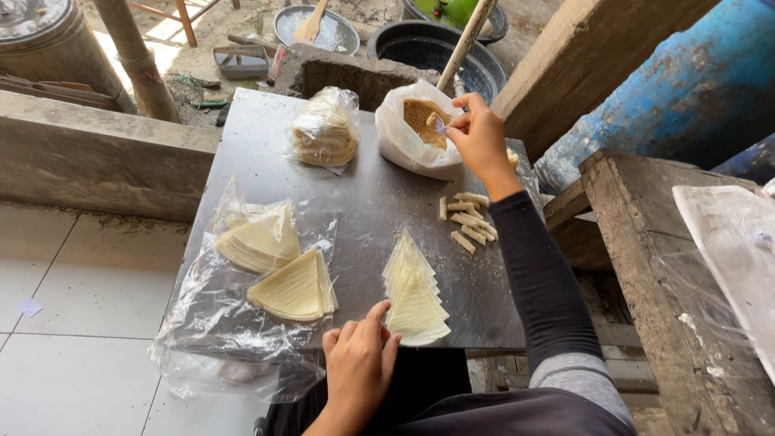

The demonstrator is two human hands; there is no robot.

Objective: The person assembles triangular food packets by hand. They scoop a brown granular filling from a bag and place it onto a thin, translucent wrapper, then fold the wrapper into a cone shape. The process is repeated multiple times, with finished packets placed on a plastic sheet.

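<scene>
My left hand (pixel 357 363) rests at the near edge of a dark metal sheet (pixel 367 190), its thumb touching a fanned stack of pale triangular wrappers (pixel 414 295). My right hand (pixel 478 139) reaches to the far side and pinches a small spoon over a white plastic bag of brown crumbly filling (pixel 416 129). Several small rolled pieces (pixel 467 220) lie on the sheet just below that hand. A dark long sleeve covers my right forearm.
Two more piles of triangular wrappers (pixel 278 266) lie on clear plastic at the left. A bagged stack of wrappers (pixel 325 129) sits at the back. Concrete ledges, a wooden bench (pixel 646 266), black tubs (pixel 432 44) and a blue barrel (pixel 686 89) surround the sheet.
</scene>
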